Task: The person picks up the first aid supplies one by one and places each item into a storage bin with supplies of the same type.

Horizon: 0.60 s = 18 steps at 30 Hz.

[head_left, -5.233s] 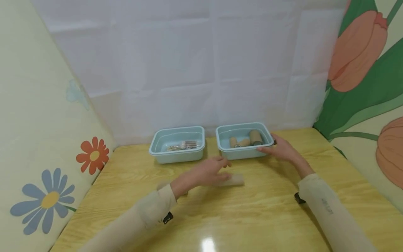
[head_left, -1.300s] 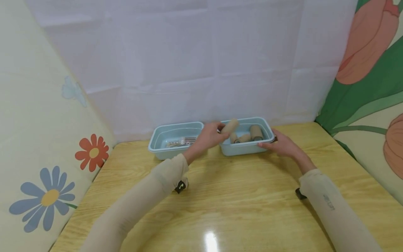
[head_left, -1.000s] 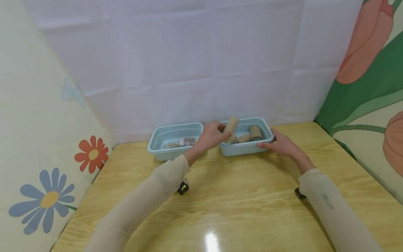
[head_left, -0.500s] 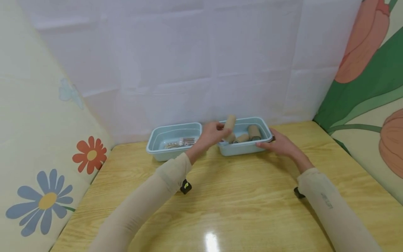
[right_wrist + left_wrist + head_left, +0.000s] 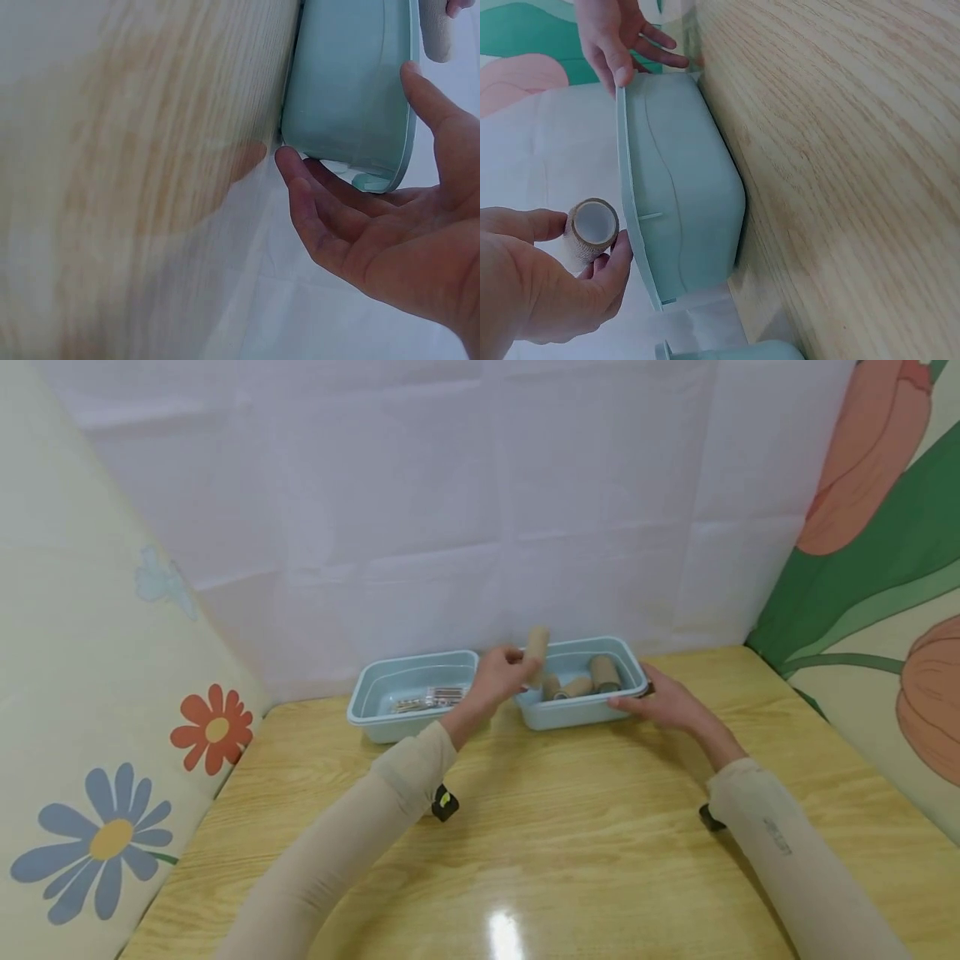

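My left hand [image 5: 495,681] pinches a beige bandage roll [image 5: 537,652] between thumb and fingers, over the left end of the right-hand pale blue bin [image 5: 577,715]. In the left wrist view the bandage roll [image 5: 594,223] shows woven cloth round a white core, with the fingertips close beside the bin's rim. My right hand [image 5: 667,697] grips that bin's right end, its thumb on the rim [image 5: 411,135] and its fingers round the end wall. Inside the bin lie a thicker tan roll [image 5: 604,674] and smaller tan rolls [image 5: 576,687].
A second pale blue bin [image 5: 405,727] stands to the left, holding shiny slim packets [image 5: 445,695]. Both bins sit at the back of the wood-grain table [image 5: 570,835], against a white hanging sheet [image 5: 390,510]. Flower-painted walls flank the table.
Over five seconds ago my left hand was low over the table by a beige roll; now it holds one above the right bin. Lately the roll has turned more upright and shifted left.
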Each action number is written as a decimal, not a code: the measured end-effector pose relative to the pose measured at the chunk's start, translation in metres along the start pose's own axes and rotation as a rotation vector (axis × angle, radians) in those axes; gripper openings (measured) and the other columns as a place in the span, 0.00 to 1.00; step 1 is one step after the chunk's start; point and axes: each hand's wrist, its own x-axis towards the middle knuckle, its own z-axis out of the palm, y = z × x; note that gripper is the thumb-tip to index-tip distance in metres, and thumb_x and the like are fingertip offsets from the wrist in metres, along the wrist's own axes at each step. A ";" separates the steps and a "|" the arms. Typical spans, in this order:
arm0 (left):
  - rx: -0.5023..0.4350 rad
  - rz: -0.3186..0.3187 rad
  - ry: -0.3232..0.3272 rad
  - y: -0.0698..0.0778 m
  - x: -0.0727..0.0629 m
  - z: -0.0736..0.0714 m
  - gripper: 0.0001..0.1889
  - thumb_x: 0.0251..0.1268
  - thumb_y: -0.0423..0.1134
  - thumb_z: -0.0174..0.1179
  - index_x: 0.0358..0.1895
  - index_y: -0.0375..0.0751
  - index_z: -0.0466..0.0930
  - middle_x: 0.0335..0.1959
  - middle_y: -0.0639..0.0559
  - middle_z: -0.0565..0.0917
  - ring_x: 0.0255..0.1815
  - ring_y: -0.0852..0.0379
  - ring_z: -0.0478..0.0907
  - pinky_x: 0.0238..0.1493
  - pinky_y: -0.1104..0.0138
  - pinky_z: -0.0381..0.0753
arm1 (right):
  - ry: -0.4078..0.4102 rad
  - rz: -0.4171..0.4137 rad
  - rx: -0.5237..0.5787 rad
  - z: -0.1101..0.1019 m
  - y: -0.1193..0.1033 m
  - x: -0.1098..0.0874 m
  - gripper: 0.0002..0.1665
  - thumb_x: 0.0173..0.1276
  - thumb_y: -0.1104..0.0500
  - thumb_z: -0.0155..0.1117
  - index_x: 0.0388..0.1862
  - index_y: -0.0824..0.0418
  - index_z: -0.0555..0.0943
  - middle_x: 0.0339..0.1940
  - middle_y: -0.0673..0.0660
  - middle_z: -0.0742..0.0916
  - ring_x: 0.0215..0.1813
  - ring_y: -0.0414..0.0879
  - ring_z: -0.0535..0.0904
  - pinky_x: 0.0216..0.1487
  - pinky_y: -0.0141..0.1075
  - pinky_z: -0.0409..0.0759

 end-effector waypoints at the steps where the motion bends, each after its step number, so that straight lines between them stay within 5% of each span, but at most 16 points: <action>1: 0.012 -0.006 0.009 -0.001 0.000 -0.001 0.24 0.73 0.44 0.63 0.61 0.27 0.76 0.51 0.37 0.82 0.50 0.44 0.81 0.48 0.59 0.83 | -0.001 -0.002 -0.002 0.000 -0.001 -0.001 0.53 0.70 0.45 0.71 0.80 0.70 0.55 0.71 0.74 0.71 0.70 0.68 0.66 0.68 0.63 0.63; 7: 0.092 -0.022 0.024 -0.002 0.000 -0.005 0.24 0.71 0.48 0.65 0.57 0.31 0.82 0.48 0.39 0.85 0.47 0.46 0.81 0.49 0.57 0.81 | 0.000 0.003 -0.015 0.000 -0.002 -0.003 0.54 0.70 0.44 0.71 0.79 0.70 0.55 0.70 0.75 0.71 0.70 0.68 0.67 0.67 0.63 0.64; 13: -0.054 -0.066 -0.034 -0.007 0.001 -0.008 0.24 0.71 0.44 0.66 0.59 0.26 0.80 0.50 0.35 0.84 0.43 0.45 0.85 0.42 0.61 0.85 | 0.001 0.005 -0.020 0.000 -0.003 -0.003 0.54 0.70 0.44 0.70 0.80 0.70 0.54 0.71 0.75 0.71 0.70 0.69 0.66 0.67 0.63 0.63; 18: -0.050 -0.105 -0.036 -0.009 0.003 -0.012 0.25 0.72 0.46 0.65 0.59 0.25 0.80 0.52 0.33 0.83 0.40 0.44 0.87 0.41 0.63 0.86 | -0.006 -0.006 -0.018 -0.001 -0.003 -0.003 0.54 0.71 0.45 0.70 0.80 0.70 0.54 0.72 0.75 0.69 0.72 0.70 0.64 0.69 0.64 0.61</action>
